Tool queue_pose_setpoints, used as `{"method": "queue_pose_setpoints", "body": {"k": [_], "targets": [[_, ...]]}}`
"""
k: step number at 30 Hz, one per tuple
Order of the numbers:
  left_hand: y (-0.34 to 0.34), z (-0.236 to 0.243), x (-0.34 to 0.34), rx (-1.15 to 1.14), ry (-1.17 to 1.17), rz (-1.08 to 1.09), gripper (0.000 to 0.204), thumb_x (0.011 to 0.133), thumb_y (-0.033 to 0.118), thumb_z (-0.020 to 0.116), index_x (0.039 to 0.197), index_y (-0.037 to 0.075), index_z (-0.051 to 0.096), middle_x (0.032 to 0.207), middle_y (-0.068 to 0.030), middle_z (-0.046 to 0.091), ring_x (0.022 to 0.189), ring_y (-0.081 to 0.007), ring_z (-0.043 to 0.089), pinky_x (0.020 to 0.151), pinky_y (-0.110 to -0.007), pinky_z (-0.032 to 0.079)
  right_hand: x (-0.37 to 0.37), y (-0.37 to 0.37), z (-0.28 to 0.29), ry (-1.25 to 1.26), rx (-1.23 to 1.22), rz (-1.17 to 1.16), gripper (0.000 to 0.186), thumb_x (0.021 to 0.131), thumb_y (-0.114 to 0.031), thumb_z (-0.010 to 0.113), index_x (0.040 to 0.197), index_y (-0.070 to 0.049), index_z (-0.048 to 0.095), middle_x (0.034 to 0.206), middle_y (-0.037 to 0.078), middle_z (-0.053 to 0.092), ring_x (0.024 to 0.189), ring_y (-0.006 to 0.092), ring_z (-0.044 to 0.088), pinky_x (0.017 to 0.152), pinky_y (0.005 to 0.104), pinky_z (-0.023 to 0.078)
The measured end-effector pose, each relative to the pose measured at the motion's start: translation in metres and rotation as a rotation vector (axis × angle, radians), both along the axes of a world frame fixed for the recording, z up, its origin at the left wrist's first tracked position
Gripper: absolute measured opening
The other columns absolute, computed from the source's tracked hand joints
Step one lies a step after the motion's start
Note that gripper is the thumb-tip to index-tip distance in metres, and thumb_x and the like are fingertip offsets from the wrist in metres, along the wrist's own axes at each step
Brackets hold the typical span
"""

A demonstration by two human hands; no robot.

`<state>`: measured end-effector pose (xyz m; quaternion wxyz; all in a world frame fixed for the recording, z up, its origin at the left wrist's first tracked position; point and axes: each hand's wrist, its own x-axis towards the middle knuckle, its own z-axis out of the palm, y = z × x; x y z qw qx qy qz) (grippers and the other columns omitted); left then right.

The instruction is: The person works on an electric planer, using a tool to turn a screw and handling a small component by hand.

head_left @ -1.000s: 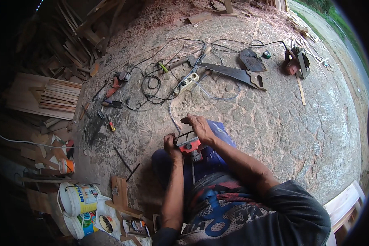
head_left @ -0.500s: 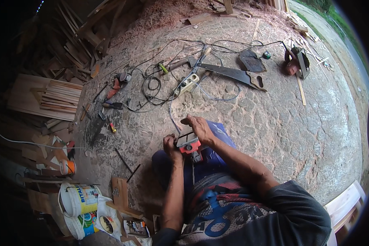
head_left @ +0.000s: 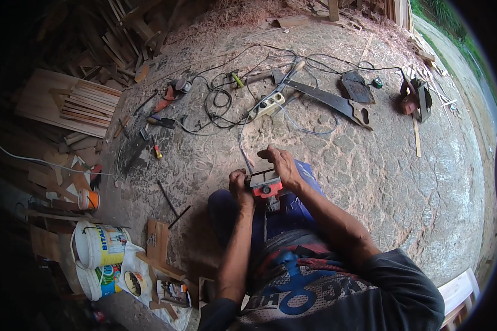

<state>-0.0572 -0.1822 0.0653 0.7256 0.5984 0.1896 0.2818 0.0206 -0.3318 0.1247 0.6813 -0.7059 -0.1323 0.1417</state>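
Note:
A red and black electric planer (head_left: 267,190) rests over my lap, its flat grey sole turned up and its cord running away from the far end. My left hand (head_left: 239,185) is closed against the planer's left side, with the fingertips partly hidden. Along its right edge lies my right hand (head_left: 284,166), the palm side touching the tool and the fingers stretched out past its far end. A pale power strip (head_left: 268,105) lies on the ground beyond my hands, among looped black cables.
A handsaw (head_left: 331,101) lies beyond the strip, with a circular saw (head_left: 416,100) farther right. Leftward are an angle grinder (head_left: 172,95), a screwdriver (head_left: 158,151) and stacked wood strips (head_left: 91,107). White buckets (head_left: 100,245) stand at the lower left. Shavings cover the rough floor.
The view has shifted, so the whole scene sits a little differently in the picture. Both hands keep nearly the same place on the planer.

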Motion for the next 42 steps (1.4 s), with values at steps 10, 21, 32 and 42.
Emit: {"method": "queue_pose_setpoints", "body": {"k": [10,21,32,42], "targets": [[0.005,-0.012,0.000,0.052,-0.015,-0.013,0.021,0.089,0.022,0.053,0.090,0.002,0.059,0.092,-0.0060,0.058,0.083,-0.0158,0.053,0.081,-0.031,0.044,0.001,0.001,-0.005,0.003,0.026,-0.008,0.073,0.100,-0.058,0.032,0.112,0.006,0.067,0.111,0.020,0.069,0.105,0.0300,0.064,0.097,0.0393,0.046],[0.003,-0.009,-0.001,-0.031,-0.006,-0.037,0.024,0.091,0.023,0.049,0.092,0.001,0.059,0.093,-0.0060,0.058,0.085,-0.0161,0.053,0.081,-0.031,0.044,-0.003,0.002,0.006,0.021,-0.014,-0.027,0.070,0.100,-0.052,0.031,0.111,0.007,0.067,0.112,0.022,0.068,0.108,0.0351,0.063,0.099,0.0396,0.044],[-0.001,0.000,-0.001,-0.038,-0.021,-0.039,0.021,0.088,0.023,0.050,0.086,0.002,0.055,0.096,-0.0067,0.057,0.084,-0.0159,0.050,0.081,-0.031,0.042,-0.001,0.001,0.000,0.008,0.018,-0.027,0.072,0.101,-0.056,0.032,0.116,0.007,0.066,0.117,0.023,0.067,0.112,0.0323,0.062,0.102,0.0393,0.043],[-0.003,0.006,-0.002,-0.010,-0.030,-0.031,0.020,0.088,0.022,0.050,0.088,0.002,0.056,0.095,-0.0077,0.057,0.087,-0.0176,0.051,0.084,-0.032,0.042,-0.001,0.000,0.001,0.007,0.023,-0.020,0.071,0.101,-0.056,0.033,0.116,0.006,0.065,0.116,0.023,0.066,0.113,0.0320,0.061,0.102,0.0390,0.043]]}}
